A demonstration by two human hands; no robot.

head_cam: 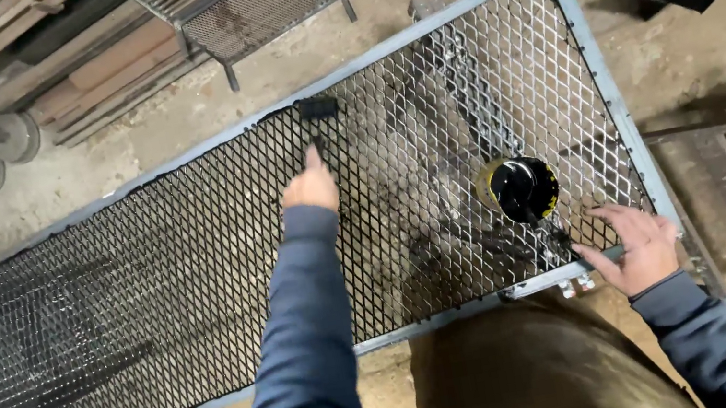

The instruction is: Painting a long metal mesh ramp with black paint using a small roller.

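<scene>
Head view: left hand (312,186) fingers closed round black-bristled paintbrush (317,116) on half-blackened expanded-metal mesh panel in grey steel frame (599,69), right hand (634,246) fingers spread, empty, on mesh near open black paint can (524,188).

paint can (524,188) sits on mesh panel (153,286), right of brush (317,114).

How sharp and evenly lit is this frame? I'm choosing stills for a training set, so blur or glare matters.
Head view: light is soft and even, without hard shadows; the wet black part of the mesh panel glints, and so does the paint can; the left hand and brush look slightly soft; the right hand is clearer; frame edges bow a little.
</scene>
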